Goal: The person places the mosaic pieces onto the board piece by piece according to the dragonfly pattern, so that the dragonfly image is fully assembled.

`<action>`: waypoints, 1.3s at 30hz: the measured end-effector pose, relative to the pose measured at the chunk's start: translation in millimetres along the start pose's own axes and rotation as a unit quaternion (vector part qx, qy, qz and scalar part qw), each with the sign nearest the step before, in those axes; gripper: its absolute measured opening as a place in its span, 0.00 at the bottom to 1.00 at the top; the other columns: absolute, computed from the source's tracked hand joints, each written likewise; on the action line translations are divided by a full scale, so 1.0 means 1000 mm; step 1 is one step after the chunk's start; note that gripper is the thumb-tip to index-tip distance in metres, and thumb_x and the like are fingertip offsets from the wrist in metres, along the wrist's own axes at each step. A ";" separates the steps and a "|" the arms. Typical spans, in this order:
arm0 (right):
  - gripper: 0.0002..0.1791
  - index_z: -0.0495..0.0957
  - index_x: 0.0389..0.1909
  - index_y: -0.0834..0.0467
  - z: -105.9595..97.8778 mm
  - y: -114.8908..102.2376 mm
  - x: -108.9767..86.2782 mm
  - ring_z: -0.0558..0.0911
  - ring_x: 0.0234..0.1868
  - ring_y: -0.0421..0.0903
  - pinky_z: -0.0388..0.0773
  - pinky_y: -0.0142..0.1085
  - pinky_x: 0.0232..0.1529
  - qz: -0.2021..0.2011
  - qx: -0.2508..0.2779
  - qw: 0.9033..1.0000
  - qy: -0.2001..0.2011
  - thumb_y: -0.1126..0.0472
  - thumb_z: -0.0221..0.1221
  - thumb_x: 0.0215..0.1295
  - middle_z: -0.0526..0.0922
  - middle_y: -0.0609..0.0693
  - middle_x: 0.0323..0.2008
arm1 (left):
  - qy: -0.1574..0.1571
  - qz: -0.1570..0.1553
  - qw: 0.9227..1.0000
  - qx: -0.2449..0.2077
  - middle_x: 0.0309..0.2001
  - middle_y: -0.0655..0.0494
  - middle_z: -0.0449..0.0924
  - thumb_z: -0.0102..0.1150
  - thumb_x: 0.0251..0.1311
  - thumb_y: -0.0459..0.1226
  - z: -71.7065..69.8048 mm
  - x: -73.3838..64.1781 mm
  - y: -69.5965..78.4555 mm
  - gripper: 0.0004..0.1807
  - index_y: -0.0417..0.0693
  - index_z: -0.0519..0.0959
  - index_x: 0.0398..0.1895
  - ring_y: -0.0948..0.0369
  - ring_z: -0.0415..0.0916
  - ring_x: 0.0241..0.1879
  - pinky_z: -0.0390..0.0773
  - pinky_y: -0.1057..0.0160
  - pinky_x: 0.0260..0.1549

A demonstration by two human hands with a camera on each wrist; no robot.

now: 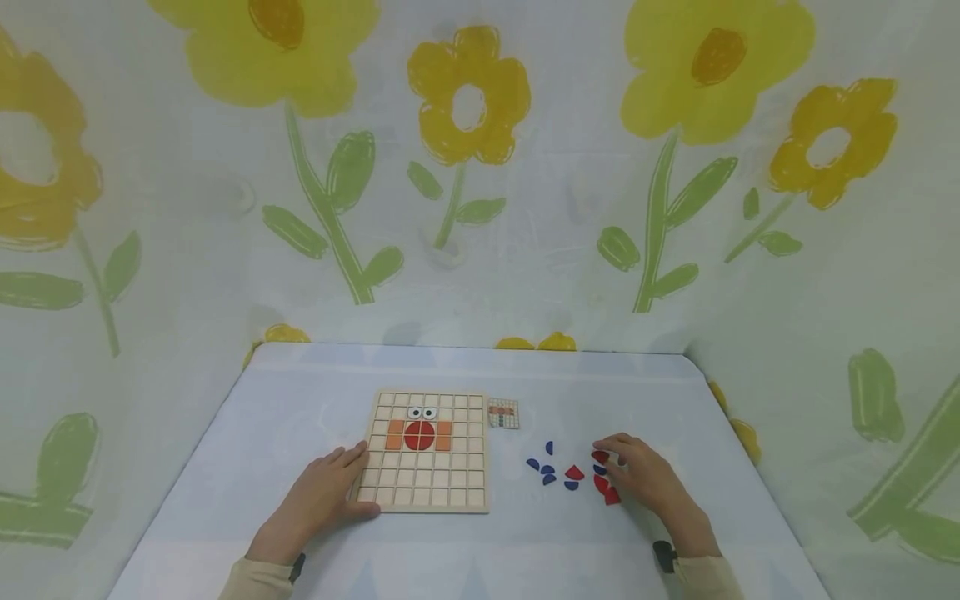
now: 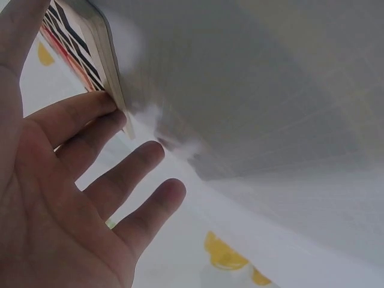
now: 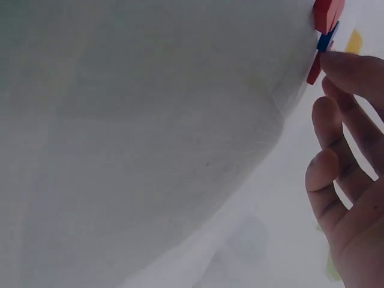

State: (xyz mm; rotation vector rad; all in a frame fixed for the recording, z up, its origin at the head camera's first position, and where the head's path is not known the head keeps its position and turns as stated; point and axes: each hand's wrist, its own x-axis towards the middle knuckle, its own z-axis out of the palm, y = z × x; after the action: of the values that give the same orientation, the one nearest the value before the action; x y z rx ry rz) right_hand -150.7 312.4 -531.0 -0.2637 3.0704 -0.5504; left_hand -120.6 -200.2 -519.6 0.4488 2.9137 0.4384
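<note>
A square wooden grid board (image 1: 432, 510) lies flat on the table. Set in it are two white eye pieces (image 1: 422, 413), a red circle (image 1: 419, 435) made of quarters and orange squares (image 1: 394, 435) on both sides. My left hand (image 1: 326, 492) rests at the board's left edge, fingers extended; in the left wrist view, fingertips (image 2: 114, 107) touch its side. My right hand (image 1: 645, 471) is over the loose pieces at the right, its thumb and index finger pinching a red quarter-circle piece (image 3: 313, 68). Under that hand lie a blue half-circle (image 1: 600, 470) and red pieces (image 1: 601, 483).
Next to the board's upper right corner lies a small pattern card (image 1: 503, 413). Several blue half-circles (image 1: 533, 463) and a red quarter-circle (image 1: 574, 473) are scattered between board and right hand. A flower-print cloth wall (image 1: 555, 250) encloses the table's back and sides.
</note>
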 end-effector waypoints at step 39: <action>0.15 0.87 0.47 0.54 0.001 -0.006 0.014 0.77 0.36 0.43 0.86 0.41 0.43 0.032 -0.006 0.999 -0.029 0.62 0.73 0.58 0.80 0.44 0.36 | 0.003 -0.005 1.000 0.000 0.72 0.41 0.67 0.75 0.47 0.60 -0.001 -0.001 0.001 0.53 0.34 0.70 0.70 0.35 0.64 0.69 0.66 0.35 0.66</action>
State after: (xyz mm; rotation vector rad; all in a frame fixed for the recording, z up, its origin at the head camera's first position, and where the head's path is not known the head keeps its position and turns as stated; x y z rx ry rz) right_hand -163.2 304.1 -529.9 -0.1779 3.0151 -0.5119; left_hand -119.1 -199.8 -518.6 0.4324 2.9193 0.4398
